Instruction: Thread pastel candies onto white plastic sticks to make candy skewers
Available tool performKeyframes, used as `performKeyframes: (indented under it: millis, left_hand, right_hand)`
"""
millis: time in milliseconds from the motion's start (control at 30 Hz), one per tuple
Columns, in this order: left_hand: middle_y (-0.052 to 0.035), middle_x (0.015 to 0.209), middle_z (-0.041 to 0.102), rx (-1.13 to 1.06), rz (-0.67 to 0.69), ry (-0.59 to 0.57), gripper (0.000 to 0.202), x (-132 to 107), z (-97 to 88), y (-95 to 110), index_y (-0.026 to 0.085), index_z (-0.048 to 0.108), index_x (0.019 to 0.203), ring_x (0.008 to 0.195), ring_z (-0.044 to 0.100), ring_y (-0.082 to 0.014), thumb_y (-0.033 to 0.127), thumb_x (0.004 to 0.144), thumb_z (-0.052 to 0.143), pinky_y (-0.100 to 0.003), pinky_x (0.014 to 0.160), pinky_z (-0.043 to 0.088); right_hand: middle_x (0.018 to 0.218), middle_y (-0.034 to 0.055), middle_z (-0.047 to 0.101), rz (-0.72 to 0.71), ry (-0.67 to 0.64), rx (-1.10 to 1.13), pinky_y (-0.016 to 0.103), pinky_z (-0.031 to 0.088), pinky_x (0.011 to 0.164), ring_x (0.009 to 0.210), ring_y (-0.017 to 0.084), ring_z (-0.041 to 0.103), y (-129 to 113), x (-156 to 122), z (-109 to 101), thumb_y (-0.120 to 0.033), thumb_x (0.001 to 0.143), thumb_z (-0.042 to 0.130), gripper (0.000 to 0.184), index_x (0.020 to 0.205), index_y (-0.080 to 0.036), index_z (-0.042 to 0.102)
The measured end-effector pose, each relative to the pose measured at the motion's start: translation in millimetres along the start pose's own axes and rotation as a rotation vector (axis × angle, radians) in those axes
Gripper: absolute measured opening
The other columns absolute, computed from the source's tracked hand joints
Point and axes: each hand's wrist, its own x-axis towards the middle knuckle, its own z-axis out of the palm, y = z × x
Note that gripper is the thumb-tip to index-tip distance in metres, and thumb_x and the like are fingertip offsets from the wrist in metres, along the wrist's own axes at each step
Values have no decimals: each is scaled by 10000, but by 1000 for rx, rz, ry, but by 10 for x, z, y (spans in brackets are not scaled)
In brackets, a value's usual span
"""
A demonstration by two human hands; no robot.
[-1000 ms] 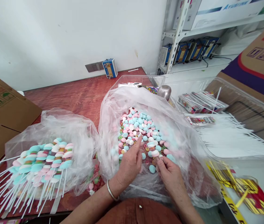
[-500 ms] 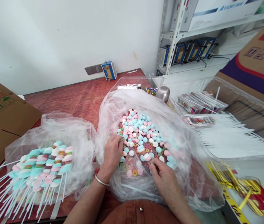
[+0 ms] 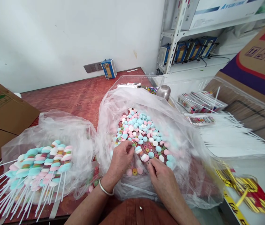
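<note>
A big clear plastic bag (image 3: 113, 103) lies open in front of me, with loose pink, white and blue marshmallows (image 3: 144, 123) and small ring-shaped candies (image 3: 150, 146) in it. My left hand (image 3: 121, 157) is over the bag's left side, thumb and forefinger pinched on a small green candy ring (image 3: 134, 144). Close by, my right hand (image 3: 162, 172) has its fingers closed at the lower end of a candy skewer (image 3: 141, 154), a short row of marshmallows with an orange ring between them. Its stick is hidden by my fingers.
Left, finished candy skewers (image 3: 40, 162) with white sticks lie on another plastic bag (image 3: 80, 125), beside a cardboard box (image 3: 3, 109). Right, a clear tub (image 3: 247, 125) holds many white sticks (image 3: 231, 134). A metal cup (image 3: 163, 92) and yellow twist ties (image 3: 247, 190) are nearby.
My left hand has moved right from the marshmallows at the bag's left side to the tip of the skewer, now with a green ring in its pinch. My right hand has shifted slightly left.
</note>
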Motion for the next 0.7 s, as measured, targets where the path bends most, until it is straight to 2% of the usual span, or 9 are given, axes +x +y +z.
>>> performKeyframes:
  millis: [100,167,267,367,433,567,633,700]
  left_hand:
    - [-42,886,713,66,98,-15,224,-26,33,8,202,665,928,850,656,-198,82,800,527,-334,787,504]
    - [-61,960,714,15,118,-20,258,-36,52,31,204,673,947,930,650,-215,66,797,516,-358,847,497]
    - [-64,1030,717,-331,-52,-80,249,-20,65,72,206,658,1022,950,663,-198,109,823,544,-339,859,508]
    - [-44,923,724,-770,-295,-191,138,24,50,100,185,647,937,820,681,-165,192,800,657,-279,746,528]
    - [-28,833,715,-987,-388,-246,182,49,30,114,167,645,861,761,680,-155,224,730,758,-267,724,532]
    - [-17,744,687,-1207,-480,-272,259,65,6,146,137,652,785,692,661,-126,232,647,849,-243,700,532]
    - [-7,697,662,-1253,-504,-268,262,61,10,157,127,652,768,635,630,-98,233,645,857,-208,649,513]
    - [4,670,640,-1282,-515,-262,262,57,20,156,124,651,760,603,606,-82,234,646,859,-193,623,501]
  right_hand:
    - [726,20,592,23,-2,8,267,313,607,657,168,545,-17,-4,6,-306,962,352,313,696,-213,486]
    - [716,17,579,58,-13,56,269,312,611,655,168,532,-19,8,14,-325,962,346,322,688,-214,474]
    - [683,0,546,112,-51,261,260,329,615,657,163,507,16,39,38,-386,959,362,336,688,-216,467]
    - [595,-34,461,175,-115,529,243,320,559,577,137,437,96,55,79,-483,944,402,395,652,-220,435]
    - [561,-56,414,218,-169,706,234,281,499,504,113,371,153,47,105,-525,934,424,418,646,-221,428]
    - [568,-85,379,320,-247,984,225,196,430,428,80,269,215,9,121,-562,913,482,382,749,-217,496]
    - [571,-89,371,337,-244,1010,224,186,427,429,78,254,221,-10,105,-560,913,493,370,779,-216,512]
    - [567,-82,374,308,-218,941,224,201,439,448,82,274,218,-26,77,-544,923,489,381,737,-212,501]
